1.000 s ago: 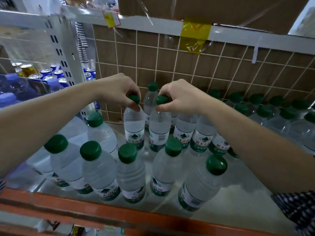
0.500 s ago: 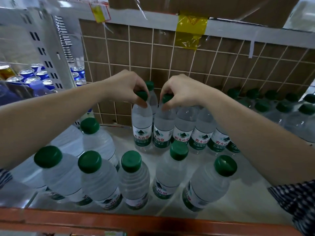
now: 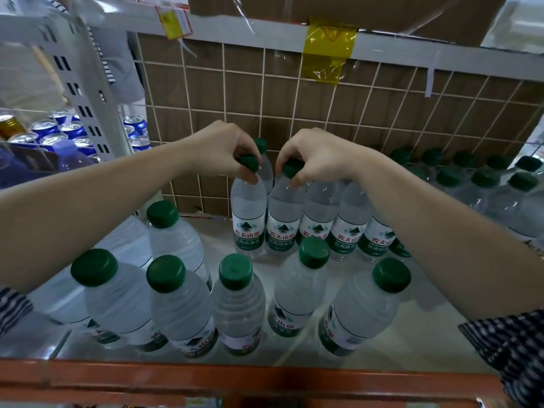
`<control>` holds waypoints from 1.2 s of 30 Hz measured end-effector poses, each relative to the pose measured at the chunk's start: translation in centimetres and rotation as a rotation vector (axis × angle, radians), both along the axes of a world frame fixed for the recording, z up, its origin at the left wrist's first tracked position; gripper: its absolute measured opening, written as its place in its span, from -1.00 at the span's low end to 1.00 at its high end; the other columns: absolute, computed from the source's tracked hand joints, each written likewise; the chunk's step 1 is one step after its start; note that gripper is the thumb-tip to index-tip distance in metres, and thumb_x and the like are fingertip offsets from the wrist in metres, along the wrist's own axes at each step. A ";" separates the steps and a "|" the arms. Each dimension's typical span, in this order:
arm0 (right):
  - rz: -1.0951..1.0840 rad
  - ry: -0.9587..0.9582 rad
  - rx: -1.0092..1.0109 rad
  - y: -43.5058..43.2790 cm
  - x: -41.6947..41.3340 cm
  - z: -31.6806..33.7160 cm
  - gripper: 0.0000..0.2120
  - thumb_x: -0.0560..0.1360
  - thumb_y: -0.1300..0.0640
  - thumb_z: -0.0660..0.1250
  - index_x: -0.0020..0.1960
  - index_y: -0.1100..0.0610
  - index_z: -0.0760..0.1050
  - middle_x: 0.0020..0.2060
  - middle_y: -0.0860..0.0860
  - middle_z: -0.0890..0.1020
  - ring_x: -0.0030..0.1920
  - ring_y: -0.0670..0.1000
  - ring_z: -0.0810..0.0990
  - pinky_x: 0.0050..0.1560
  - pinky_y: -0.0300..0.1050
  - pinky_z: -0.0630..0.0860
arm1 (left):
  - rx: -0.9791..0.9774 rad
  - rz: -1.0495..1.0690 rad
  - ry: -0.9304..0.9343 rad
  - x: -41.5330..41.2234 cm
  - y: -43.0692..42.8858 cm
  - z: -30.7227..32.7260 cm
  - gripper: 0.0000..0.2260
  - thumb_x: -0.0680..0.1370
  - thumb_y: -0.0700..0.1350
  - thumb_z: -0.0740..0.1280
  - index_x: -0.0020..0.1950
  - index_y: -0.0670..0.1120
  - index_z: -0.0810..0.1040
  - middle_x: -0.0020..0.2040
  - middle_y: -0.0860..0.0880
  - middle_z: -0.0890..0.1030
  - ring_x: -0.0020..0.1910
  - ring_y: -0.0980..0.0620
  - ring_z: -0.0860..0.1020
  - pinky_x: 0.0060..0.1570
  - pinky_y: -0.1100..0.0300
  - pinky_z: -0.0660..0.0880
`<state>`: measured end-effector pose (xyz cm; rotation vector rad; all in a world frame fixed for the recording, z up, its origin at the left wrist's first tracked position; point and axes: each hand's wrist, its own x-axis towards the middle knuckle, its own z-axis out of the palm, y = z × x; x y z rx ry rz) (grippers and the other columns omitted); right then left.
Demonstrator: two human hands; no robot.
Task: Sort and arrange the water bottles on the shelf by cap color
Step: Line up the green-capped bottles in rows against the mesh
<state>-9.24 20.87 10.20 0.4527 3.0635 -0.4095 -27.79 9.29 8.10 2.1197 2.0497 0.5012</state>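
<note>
Clear water bottles with green caps and green labels stand on a white shelf (image 3: 421,328). My left hand (image 3: 223,148) pinches the cap of one upright bottle (image 3: 248,219) at the left end of a back row. My right hand (image 3: 315,154) pinches the cap of the bottle beside it (image 3: 283,222); the two bottles touch. More bottles of that row (image 3: 350,228) run to the right under my right forearm. Several loose bottles (image 3: 238,301) stand at the front of the shelf.
A wire grid over brown board (image 3: 294,92) closes the back. An orange rail (image 3: 265,381) edges the front. Further green-capped bottles (image 3: 485,184) fill the back right. Blue cans (image 3: 70,132) sit beyond a perforated white upright (image 3: 85,92) at left. A cardboard box (image 3: 347,13) lies above.
Both hands have carried their two bottles back and to the right, and the bottles now stand close together at the left end of the back row.
</note>
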 end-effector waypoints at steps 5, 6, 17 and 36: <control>0.008 0.013 0.011 -0.1 -0.2 -0.1 -0.73 0.38 0.21 0.52 -0.01 -0.09 0.60 -0.08 -0.18 0.51 -0.06 -0.11 0.47 -0.10 -0.35 0.33 | 0.031 -0.012 0.048 0.3 0.2 0.0 -0.72 0.39 0.10 0.51 0.07 0.08 0.66 -0.15 0.23 0.61 -0.19 0.35 0.55 -0.18 0.48 0.37; 0.005 0.011 0.004 -0.1 -0.1 -0.1 -0.72 0.39 0.21 0.51 -0.02 -0.10 0.58 -0.06 -0.16 0.51 -0.04 -0.09 0.47 -0.06 -0.31 0.34 | 0.039 -0.006 0.050 0.3 0.2 -0.2 -0.71 0.40 0.09 0.51 0.09 0.07 0.66 -0.13 0.19 0.62 -0.19 0.34 0.55 -0.16 0.48 0.37; -0.048 0.118 -0.007 -0.2 1.2 -0.4 -0.58 0.41 0.17 0.49 0.26 0.08 0.57 0.11 -0.07 0.58 0.08 -0.10 0.51 0.13 -0.25 0.45 | -0.043 0.045 0.146 0.9 -0.7 0.4 -0.60 0.45 0.07 0.48 0.23 -0.05 0.58 0.00 0.04 0.60 -0.04 0.06 0.54 -0.06 0.27 0.40; -0.084 0.377 -0.211 -7.5 17.0 0.0 -0.72 0.58 -0.12 0.26 0.12 0.02 0.62 -0.19 -0.21 0.63 -0.21 -0.28 0.58 -0.20 -0.37 0.48 | 0.184 0.167 -0.142 16.9 -9.0 3.3 -0.80 0.63 0.01 0.26 0.16 0.04 0.63 -0.04 0.15 0.66 -0.13 0.28 0.58 -0.14 0.42 0.41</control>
